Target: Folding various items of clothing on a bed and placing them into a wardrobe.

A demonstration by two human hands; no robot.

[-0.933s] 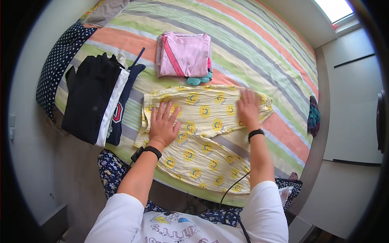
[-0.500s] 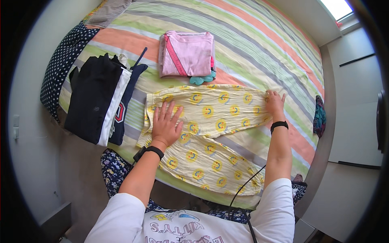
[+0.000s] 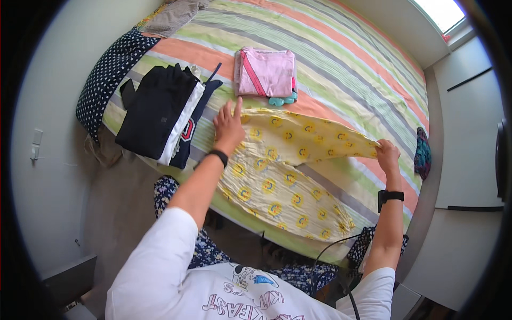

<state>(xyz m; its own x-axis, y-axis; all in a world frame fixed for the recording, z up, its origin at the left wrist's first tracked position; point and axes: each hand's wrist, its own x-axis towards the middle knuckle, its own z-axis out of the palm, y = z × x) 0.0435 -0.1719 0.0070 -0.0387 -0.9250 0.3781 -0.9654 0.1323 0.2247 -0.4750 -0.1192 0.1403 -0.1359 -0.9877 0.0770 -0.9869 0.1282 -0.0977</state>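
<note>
While the striped bed [image 3: 346,80] spans the scene, yellow printed trousers [image 3: 269,186] lie on its near side, right of the dark clothes stack [image 3: 152,114]; right hand [image 3: 389,156] clamps their far leg's cuff; left hand [image 3: 228,130], at the waist end, grip cannot be told.

The bed [image 3: 341,69] (striped) bears yellow pants [image 3: 288,185], a pink-topped pile [image 3: 271,77] and dark clothes [image 3: 156,114].

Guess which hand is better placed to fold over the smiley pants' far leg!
Probably the right hand: it grips that leg by its end; the left hand is at the pants' other end.
</note>
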